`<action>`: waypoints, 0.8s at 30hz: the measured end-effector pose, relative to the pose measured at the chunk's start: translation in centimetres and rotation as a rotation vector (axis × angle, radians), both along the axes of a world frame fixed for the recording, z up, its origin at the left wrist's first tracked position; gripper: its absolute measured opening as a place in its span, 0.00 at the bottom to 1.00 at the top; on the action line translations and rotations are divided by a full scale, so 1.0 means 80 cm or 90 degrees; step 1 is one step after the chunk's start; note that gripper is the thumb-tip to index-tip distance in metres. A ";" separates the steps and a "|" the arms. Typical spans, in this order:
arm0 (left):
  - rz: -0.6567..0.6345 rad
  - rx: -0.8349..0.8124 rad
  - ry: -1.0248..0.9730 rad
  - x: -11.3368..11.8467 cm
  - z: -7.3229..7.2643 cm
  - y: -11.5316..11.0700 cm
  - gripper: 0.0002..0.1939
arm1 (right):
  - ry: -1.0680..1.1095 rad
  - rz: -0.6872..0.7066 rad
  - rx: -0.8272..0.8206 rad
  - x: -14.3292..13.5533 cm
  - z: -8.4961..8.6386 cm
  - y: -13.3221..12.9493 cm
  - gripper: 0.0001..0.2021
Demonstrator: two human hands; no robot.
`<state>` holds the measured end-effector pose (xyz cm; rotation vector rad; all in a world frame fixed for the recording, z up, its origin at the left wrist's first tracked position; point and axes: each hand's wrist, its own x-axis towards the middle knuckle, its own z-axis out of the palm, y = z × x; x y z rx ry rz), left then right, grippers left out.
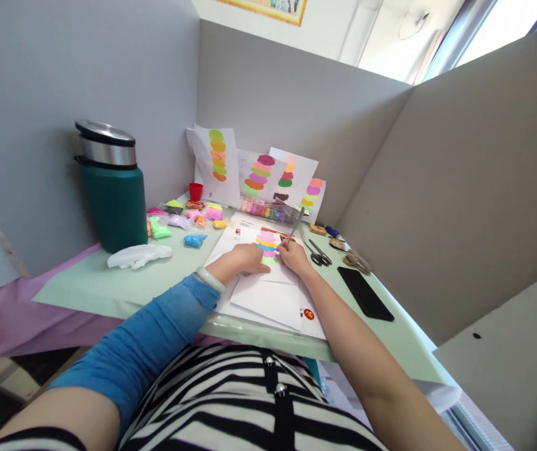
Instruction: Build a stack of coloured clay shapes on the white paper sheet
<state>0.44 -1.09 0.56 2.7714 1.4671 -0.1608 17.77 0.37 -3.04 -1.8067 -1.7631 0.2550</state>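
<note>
A white sheet with stacked coloured bands in pink, yellow, blue and green lies on white papers near the table's front edge. My left hand rests on the sheet at the left of the bands, its fingers stretched out and lying flat. At their right side my right hand is closed round a thin grey tool that slants up and to the right. The tool's lower end is hidden by my fingers, so I cannot tell whether it touches the sheet.
A green bottle, white tissue and bagged coloured clay are on the left. Scissors and a black phone lie right. Painted sheets lean on the back partition, behind a colour set and red cup.
</note>
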 end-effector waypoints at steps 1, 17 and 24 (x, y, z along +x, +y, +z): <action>-0.002 0.000 0.001 0.000 -0.001 0.000 0.32 | -0.002 0.000 -0.003 0.000 0.000 0.001 0.09; -0.016 -0.005 0.004 -0.002 0.004 -0.001 0.30 | -0.009 0.014 -0.001 0.000 -0.001 0.002 0.09; -0.017 -0.004 0.011 -0.003 0.005 -0.001 0.31 | -0.006 0.003 0.033 0.000 0.000 0.000 0.09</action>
